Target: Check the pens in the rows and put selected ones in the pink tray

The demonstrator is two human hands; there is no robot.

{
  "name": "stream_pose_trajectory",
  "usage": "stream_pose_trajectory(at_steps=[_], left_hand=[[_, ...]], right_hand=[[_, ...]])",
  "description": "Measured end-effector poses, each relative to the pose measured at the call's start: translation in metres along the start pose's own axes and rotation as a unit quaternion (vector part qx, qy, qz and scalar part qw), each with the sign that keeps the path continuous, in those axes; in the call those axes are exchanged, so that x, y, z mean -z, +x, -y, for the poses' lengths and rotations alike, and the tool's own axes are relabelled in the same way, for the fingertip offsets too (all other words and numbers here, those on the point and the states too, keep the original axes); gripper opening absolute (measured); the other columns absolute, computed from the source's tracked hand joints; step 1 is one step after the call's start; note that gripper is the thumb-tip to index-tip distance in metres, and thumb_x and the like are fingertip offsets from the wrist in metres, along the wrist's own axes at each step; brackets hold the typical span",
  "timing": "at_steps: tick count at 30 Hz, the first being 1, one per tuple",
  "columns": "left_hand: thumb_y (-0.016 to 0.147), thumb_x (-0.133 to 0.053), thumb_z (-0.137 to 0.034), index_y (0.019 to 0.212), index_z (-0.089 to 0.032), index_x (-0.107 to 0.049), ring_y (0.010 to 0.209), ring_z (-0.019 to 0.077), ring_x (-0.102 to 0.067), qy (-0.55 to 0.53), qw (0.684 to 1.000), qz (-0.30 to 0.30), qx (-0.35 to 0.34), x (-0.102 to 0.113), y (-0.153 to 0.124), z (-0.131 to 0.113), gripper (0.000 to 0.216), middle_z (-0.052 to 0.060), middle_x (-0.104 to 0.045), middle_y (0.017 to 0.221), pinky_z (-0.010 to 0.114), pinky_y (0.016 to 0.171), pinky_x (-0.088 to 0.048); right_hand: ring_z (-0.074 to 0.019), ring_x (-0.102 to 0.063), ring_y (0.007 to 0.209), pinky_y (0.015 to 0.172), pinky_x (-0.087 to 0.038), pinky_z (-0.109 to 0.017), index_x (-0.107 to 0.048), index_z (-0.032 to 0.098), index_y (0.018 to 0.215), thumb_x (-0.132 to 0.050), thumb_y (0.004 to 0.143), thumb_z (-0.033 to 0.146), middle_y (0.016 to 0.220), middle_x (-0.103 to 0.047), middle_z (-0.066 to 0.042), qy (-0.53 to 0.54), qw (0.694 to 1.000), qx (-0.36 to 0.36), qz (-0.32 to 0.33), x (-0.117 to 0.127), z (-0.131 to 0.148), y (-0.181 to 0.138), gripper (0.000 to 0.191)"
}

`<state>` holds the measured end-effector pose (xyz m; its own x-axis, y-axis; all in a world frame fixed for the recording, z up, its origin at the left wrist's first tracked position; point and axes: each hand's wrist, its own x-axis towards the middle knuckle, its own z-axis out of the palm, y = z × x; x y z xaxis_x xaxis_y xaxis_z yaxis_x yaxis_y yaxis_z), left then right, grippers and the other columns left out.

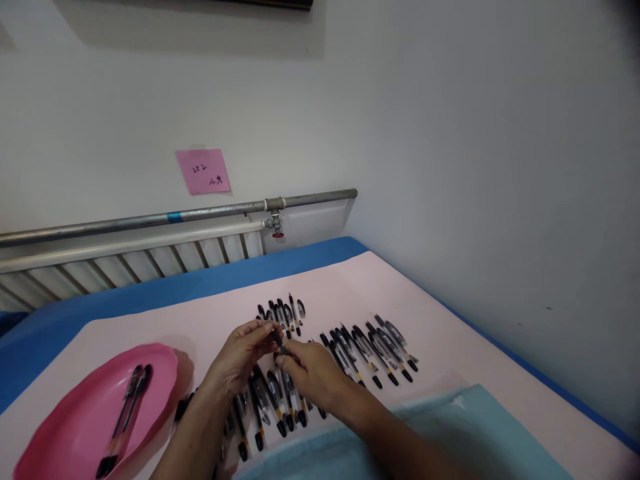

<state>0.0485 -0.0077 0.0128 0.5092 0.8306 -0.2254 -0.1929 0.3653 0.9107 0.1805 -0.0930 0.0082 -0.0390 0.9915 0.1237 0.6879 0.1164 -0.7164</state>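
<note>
My left hand (239, 357) and my right hand (311, 372) meet over the middle of a pink sheet (210, 320). Together they pinch one small black pen part (279, 341) between their fingertips. Under and around the hands lie several black pens with clear barrels (273, 397). A second row of pens (373, 350) lies to the right. A cluster of small black caps (283, 312) sits just beyond the fingers.
A pink oval tray (75, 427) at the near left holds two assembled black pens (125, 417). A light blue cloth (475, 433) covers the near right. The blue tabletop (150, 293) meets a radiator (125, 263), a pipe with a valve (275, 223), and white walls.
</note>
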Motion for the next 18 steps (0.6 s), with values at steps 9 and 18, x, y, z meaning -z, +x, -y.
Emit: stream_pose_trajectory(at_steps=[9,18], left_hand=[[0.055,-0.077,-0.031,0.061,-0.012,-0.063,0.065,0.0137,-0.058,0.016,1.000,-0.019,-0.017,0.002,0.001,0.002,0.024,0.005,-0.064,0.066,0.026,0.069,-0.043],[0.065,-0.071,-0.022,0.071,-0.012,-0.067,0.078,0.0163,-0.059,-0.080,0.994,0.068,-0.037,0.005,-0.004,-0.004,0.011,0.006,-0.066,0.078,0.028,0.078,-0.043]], right_hand=[[-0.0117,-0.051,0.064,0.057,-0.033,-0.020,-0.058,0.018,0.080,-0.042,0.083,0.028,0.073,-0.059,-0.001,0.044,0.999,-0.003,0.000,0.001,0.001,-0.001,0.020],[-0.0077,-0.031,0.042,0.043,-0.026,-0.019,-0.051,0.018,0.077,-0.035,0.083,0.031,0.052,-0.039,0.005,0.378,0.911,-0.104,0.124,0.007,0.016,0.002,0.021]])
